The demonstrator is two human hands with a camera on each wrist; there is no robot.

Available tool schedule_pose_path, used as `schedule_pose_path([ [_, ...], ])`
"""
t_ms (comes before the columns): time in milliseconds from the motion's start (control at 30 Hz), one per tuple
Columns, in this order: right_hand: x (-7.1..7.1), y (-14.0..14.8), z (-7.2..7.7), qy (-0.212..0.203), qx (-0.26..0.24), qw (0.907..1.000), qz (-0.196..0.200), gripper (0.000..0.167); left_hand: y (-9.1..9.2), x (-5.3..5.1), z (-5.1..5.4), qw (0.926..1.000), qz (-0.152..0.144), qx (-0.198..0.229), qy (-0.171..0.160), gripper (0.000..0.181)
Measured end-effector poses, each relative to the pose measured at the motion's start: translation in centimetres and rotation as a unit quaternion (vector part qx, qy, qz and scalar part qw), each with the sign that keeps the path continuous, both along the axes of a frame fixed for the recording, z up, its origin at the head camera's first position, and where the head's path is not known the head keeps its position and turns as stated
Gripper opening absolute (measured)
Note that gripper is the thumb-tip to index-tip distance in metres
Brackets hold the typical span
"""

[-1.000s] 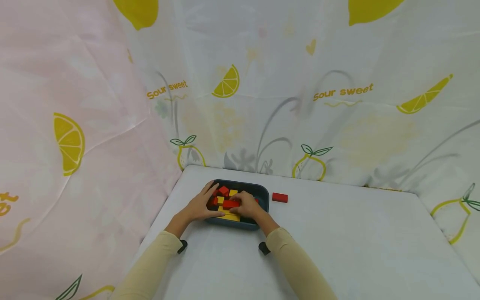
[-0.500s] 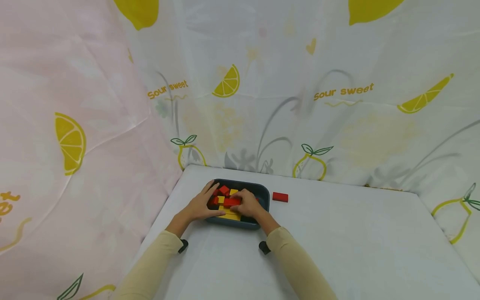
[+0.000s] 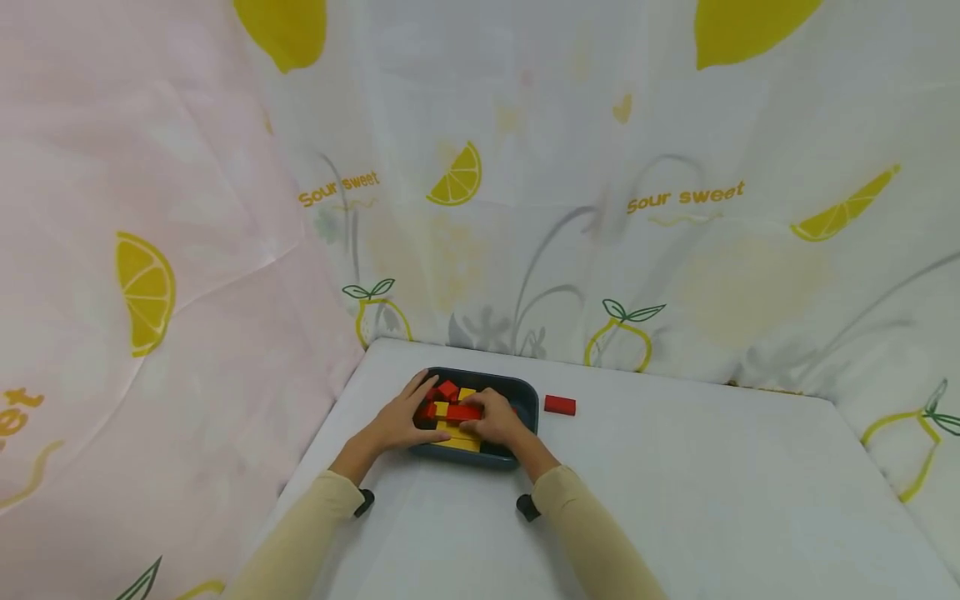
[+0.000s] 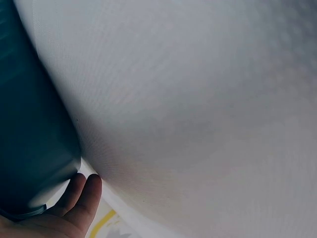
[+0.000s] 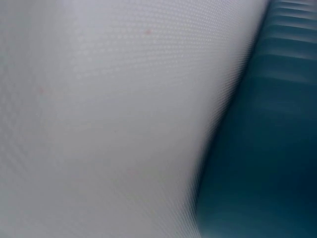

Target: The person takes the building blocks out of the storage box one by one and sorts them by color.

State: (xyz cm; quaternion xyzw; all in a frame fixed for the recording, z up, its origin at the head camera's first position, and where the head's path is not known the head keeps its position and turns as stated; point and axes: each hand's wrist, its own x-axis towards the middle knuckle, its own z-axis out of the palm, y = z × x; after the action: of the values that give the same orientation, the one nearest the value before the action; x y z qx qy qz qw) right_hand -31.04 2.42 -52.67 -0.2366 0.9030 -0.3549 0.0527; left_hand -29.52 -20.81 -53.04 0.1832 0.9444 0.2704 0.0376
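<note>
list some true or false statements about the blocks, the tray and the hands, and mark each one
1. A loose red block lies on the table, outside the tray. True.
2. In the head view, the loose red block is left of the tray. False: it is to the right.
3. The right hand pinches another red block. True.
4. Every block in the tray is red. False: there are yellow blocks too.
5. The left hand is at the tray's left end. True.
6. The sleeves are dark blue. False: they are pale yellow.

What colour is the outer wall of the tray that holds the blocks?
Dark teal; the tray shows that wall best in the right wrist view.
</note>
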Motion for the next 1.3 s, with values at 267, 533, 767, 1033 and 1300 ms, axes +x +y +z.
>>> schedule_pose_path([
  [267, -0.1, 0.0, 0.3, 0.009, -0.004, 0.9999, 0.001, 0.033, 0.1, -0.2, 0.1, 1.0000, 0.006, 0.001, 0.008, 0.112],
  [533, -0.1, 0.0, 0.3, 0.002, -0.006, 1.0000, -0.002, 0.033, 0.1, -0.2, 0.2, 0.9999, 0.003, 0.005, 0.013, 0.111],
  [767, 0.7, 0.0, -0.3, -0.002, -0.011, 0.9999, 0.010, 0.032, 0.0, 0.5, -0.3, 1.0000, -0.002, -0.001, 0.001, 0.111],
  [1033, 0.6, -0.2, -0.3, 0.004, -0.013, 0.9999, 0.008, 0.031, -0.1, 0.5, -0.2, 0.9999, 0.005, -0.004, 0.008, 0.110],
  [1300, 0.5, -0.1, -0.1, 0.018, -0.017, 0.9996, 0.015, 0.029, 0.0, 0.4, 0.0, 1.0000, 0.004, 0.001, 0.009, 0.110],
])
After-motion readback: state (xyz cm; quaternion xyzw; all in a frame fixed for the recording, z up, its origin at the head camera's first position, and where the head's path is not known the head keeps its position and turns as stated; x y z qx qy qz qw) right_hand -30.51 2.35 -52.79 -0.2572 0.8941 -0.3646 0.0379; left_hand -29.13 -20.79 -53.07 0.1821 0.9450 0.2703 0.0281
